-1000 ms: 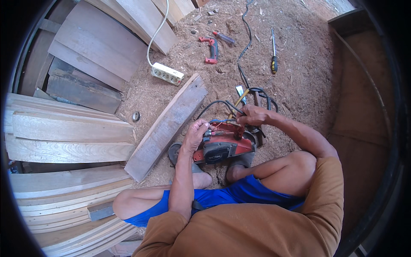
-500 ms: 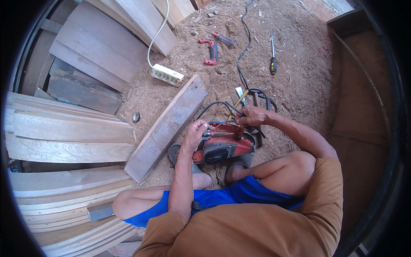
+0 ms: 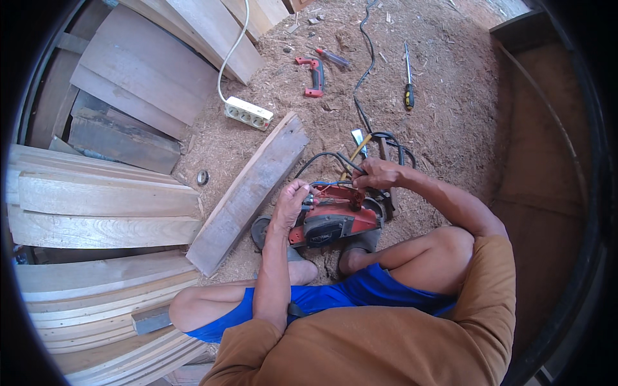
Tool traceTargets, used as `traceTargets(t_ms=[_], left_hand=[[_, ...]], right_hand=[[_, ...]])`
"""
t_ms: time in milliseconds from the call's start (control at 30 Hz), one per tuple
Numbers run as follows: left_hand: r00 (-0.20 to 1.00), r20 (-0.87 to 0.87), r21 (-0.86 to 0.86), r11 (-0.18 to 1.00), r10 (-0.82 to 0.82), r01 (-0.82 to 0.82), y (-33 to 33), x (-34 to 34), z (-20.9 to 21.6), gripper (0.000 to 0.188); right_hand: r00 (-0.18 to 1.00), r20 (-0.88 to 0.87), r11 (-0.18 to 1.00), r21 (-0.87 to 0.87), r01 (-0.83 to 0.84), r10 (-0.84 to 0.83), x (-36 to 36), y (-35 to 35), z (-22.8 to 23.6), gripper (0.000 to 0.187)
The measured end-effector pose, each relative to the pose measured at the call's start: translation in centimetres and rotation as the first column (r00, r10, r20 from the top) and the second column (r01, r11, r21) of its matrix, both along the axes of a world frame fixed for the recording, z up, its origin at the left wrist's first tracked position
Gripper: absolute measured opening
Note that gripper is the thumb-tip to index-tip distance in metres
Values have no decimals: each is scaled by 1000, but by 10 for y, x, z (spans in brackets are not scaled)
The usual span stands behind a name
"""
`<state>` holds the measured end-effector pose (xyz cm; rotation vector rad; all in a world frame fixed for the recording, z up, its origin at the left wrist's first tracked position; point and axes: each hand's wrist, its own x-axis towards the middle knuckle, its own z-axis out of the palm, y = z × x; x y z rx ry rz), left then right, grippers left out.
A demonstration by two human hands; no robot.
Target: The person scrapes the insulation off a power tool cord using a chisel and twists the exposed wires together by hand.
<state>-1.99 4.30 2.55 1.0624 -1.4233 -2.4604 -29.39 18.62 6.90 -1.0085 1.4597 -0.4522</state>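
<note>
A red and black electric planer rests on the ground between my feet, its handle part opened so that wires show. My left hand is closed in a pinch at the planer's left end, on the end of a thin wire. Above the planer's right side, my right hand grips a black power cable. A thin blue wire and an orange one run between the two hands. Just beyond my right hand lie a chisel and a yellow stick-like piece. Fingers hide the wire tips.
A grey plank lies slantwise left of the planer. Farther off are a white power strip, a red-black handle cover, a red-tipped screwdriver and a long screwdriver. Stacked boards line the left; sawdust covers the ground.
The surroundings have shifted slightly left in the view. My hands keep nearly the same hold, with only a small movement of the right hand.
</note>
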Motion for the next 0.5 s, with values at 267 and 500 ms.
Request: traceTargets(t_ms=[267,500], left_hand=[[998,-50,22,999,29,-28,0,-3,0,16],[999,-38,25,999,39,-38,1,0,-1,15]], right_hand=[[1000,-9,1000,8,-2,2,-3,3,-3,18],[1000,-7,999,30,-15,15,-1,3,-3,18]])
